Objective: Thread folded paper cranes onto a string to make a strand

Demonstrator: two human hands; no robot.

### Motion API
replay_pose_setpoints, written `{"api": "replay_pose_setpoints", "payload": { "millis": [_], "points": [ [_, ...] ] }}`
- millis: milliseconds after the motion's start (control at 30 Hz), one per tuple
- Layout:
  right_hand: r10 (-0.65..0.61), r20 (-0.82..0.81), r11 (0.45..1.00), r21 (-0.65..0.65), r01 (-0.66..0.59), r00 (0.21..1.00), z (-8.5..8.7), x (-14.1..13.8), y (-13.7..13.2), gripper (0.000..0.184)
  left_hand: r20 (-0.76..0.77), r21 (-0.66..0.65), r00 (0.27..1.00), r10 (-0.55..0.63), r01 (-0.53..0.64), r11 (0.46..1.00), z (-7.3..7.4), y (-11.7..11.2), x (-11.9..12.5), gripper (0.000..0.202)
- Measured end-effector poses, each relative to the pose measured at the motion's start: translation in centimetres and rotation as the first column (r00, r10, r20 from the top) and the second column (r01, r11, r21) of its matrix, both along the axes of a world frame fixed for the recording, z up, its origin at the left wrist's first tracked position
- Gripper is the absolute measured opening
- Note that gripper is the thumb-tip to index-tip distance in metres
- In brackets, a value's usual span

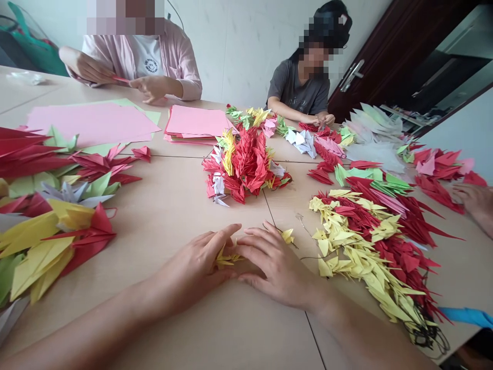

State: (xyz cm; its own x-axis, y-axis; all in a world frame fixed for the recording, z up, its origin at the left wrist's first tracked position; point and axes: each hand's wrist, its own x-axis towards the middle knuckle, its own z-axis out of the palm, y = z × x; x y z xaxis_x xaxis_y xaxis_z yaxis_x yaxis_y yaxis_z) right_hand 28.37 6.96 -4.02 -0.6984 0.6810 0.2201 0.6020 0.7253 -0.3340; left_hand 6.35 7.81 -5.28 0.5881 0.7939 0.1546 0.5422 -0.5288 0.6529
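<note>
Small folded yellow paper cranes (227,258) lie low between my two hands, partly hidden by the fingers. My left hand (206,259) curls around them from the left, with its index finger stretched over the top and its thumb below. From the other side my right hand (275,259) reaches in, its fingers bent and apart, their tips close to the same cranes. Whether those tips touch the paper is hard to see. Just beyond my right hand, another yellow crane (287,236) rests on the table with a dark thread by it.
A red, yellow and white crane bundle (250,164) sits ahead. Yellow crane strings (358,267) and red ones lie right; large folded cranes (42,241) lie left. Pink paper sheets (200,121) are stacked farther back. Two people work across the table (154,216); another hand (475,203) shows at right.
</note>
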Motion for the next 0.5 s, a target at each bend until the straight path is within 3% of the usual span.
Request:
{"api": "replay_pose_setpoints", "payload": {
  "millis": [133, 367, 500],
  "points": [
    [-0.048, -0.028, 0.999, 0.009, 0.048, 0.998, 0.0, 0.3, 0.3, 0.008, -0.016, -0.161, 1.000, 0.014, -0.016, 0.987, 0.2, 0.4, -1.3, 0.082],
    [-0.150, -0.011, 0.988, 0.019, 0.150, 0.989, 0.4, 0.7, 0.7, 0.004, -0.116, -0.197, 0.992, 0.048, -0.070, 0.978, 1.2, 1.3, -2.2, 0.047],
    [-0.122, -0.042, 0.990, 0.068, 0.125, 0.992, 0.4, 0.8, 0.3, 0.029, -0.128, -0.177, 0.991, 0.031, -0.053, 0.983, 1.3, 1.0, -2.0, 0.043]
  ]
}}
